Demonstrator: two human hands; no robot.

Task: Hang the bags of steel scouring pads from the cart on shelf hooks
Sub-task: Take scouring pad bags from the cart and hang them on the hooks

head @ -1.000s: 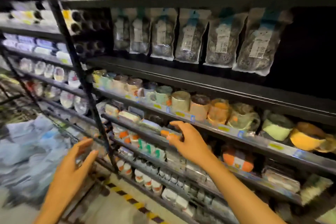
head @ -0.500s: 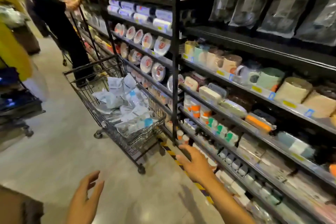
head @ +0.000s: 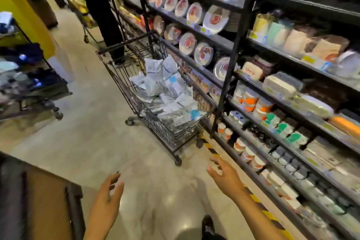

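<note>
Head view — cart [head: 134, 101] of bags [head: 173, 87] ahead
Left hand [head: 109, 195] and right hand [head: 224, 175] hung spread, empty — likely freed for grabbing one.

The left grip [head: 109, 195] and right grip [head: 224, 177] are bare, as are both slim forearms [head: 259, 214] down to the near edge. Between the arms shows one black shoe [head: 208, 227] with a faint pale mark on its upper; dark cloth [head: 216, 237] adjoins it.
</note>
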